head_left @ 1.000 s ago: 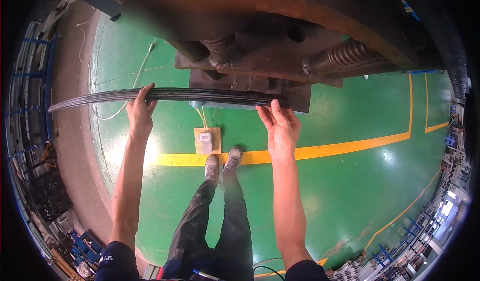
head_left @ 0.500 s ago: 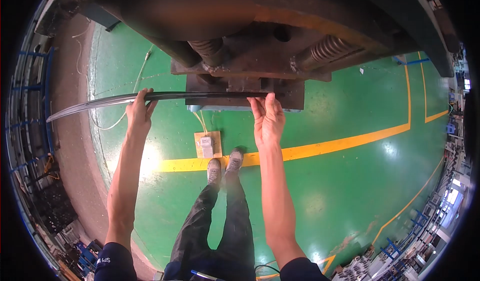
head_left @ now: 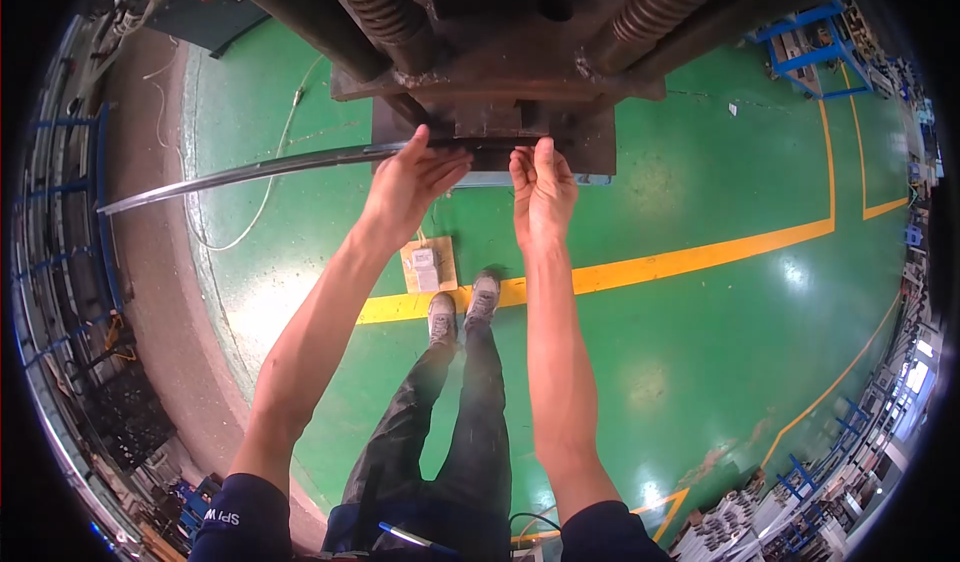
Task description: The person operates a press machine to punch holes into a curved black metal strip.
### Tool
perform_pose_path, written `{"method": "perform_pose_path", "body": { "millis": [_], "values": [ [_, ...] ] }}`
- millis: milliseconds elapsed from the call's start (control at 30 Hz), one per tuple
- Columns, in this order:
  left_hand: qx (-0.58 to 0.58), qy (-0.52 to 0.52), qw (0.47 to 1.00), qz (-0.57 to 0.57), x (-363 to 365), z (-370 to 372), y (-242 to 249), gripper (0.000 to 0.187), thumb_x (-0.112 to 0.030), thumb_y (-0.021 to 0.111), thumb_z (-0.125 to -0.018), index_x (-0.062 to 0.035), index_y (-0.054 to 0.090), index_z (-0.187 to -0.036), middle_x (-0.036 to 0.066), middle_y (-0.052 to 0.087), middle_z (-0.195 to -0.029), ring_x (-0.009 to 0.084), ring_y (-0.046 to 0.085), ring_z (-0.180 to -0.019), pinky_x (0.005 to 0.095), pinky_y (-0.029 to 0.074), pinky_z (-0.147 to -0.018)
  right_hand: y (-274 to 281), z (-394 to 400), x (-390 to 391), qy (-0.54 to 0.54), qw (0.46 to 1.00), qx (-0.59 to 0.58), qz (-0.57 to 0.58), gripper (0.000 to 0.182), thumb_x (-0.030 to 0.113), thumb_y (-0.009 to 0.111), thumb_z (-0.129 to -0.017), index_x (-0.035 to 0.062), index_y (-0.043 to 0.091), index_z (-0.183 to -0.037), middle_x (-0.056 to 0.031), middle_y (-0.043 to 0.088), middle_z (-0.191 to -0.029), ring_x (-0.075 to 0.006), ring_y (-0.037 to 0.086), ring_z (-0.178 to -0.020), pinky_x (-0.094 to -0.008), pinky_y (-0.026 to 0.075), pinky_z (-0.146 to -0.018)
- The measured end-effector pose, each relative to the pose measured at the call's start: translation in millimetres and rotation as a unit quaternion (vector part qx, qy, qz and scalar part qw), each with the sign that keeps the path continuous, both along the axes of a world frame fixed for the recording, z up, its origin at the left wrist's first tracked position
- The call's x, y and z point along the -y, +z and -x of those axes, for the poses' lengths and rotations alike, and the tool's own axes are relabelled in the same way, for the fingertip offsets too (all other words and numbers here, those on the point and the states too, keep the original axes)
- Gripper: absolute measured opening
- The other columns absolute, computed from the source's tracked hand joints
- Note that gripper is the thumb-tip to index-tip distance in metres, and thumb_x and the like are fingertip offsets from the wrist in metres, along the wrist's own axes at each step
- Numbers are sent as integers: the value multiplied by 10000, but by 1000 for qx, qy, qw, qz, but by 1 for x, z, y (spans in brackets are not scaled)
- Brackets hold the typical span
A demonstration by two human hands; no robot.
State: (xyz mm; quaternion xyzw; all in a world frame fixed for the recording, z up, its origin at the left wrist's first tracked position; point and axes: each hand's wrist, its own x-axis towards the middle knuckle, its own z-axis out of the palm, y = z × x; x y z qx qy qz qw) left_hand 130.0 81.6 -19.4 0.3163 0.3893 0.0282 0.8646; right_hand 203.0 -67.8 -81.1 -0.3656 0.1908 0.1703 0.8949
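A long, dark, slightly curved strip point(head_left: 270, 168) runs from the far left to the press point(head_left: 500, 57), its right end under the block between two springs. My left hand point(head_left: 408, 180) is at the strip near the press's left side, thumb up against it and fingers stretched toward the right. With thumb and fingers pinched, my right hand point(head_left: 544, 187) holds the strip close to its right end, at the front edge of the press's lower plate point(head_left: 595, 142).
A foot pedal box point(head_left: 425, 269) sits on a board on the green floor, just ahead of my shoes. Blue racks stand at the far left, and a blue cart point(head_left: 805, 52) is at the upper right. A pale cable point(head_left: 268, 197) loops over the floor at left.
My left hand has slid right along the strip, from its middle to beside the press. The camera view has shifted, so more of the press springs shows. My right hand stays near the strip's right end.
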Motion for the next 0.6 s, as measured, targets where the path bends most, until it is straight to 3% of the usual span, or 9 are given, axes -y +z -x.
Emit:
{"method": "perform_pose_path", "body": {
  "millis": [133, 167, 267, 300, 400, 600],
  "values": [
    [-1, -10, 1000, -10, -1, -6, -11, 466, -310, 446, -1027, 140, 444, -1147, 297, 553, -1180, 356, 565, -1170, 397, 490, -1041, 2, 1, -1, -3, 1000, 6, 3, 219, 188, 740, -865, 16, 605, -879, -87, 668, -832, -159, 663, -757, -253, 587, -714],
    [8, -1, 1000, 5, -2, -8, -9, 440, -263, 393, -1043, 149, 396, -1198, 317, 505, -1227, 393, 553, -1169, 444, 477, -1059, 4, 1, -1, 2, 1000, 4, 6, 226, 191, 740, -865, 12, 604, -885, -88, 666, -837, -162, 662, -763, -257, 587, -721],
    [-28, 109, 992, 64, 12, -27, 1, 427, -195, 316, -1053, 158, 322, -1292, 315, 433, -1314, 427, 499, -1210, 463, 449, -1080, 7, 1, 2, 16, 1000, -1, 6, 255, 202, 733, -872, -5, 592, -917, -95, 659, -862, -169, 656, -777, -270, 585, -747],
    [-32, 103, 991, 82, 14, -32, 4, 434, -175, 264, -1056, 148, 261, -1345, 316, 374, -1373, 464, 438, -1253, 492, 433, -1091, 7, 1, 2, 22, 1000, -2, 4, 254, 202, 730, -875, -6, 591, -920, -94, 659, -866, -170, 657, -774, -270, 585, -748],
    [-12, 94, 993, 76, 13, -32, -6, 450, -192, 232, -1060, 138, 248, -1366, 329, 362, -1382, 486, 419, -1260, 517, 440, -1078, 16, -2, 7, 46, 999, -13, 6, 250, 202, 722, -882, -3, 587, -924, -87, 650, -877, -171, 653, -778, -276, 585, -758],
    [-26, 124, 975, 183, 0, -40, -15, 451, -213, 194, -1062, 94, 256, -1387, 332, 349, -1401, 508, 369, -1298, 523, 450, -1063, 15, -5, 12, 78, 996, -31, -33, 228, 199, 713, -888, 13, 581, -905, -66, 613, -879, -171, 634, -835, -294, 580, -794]
  ]
}}
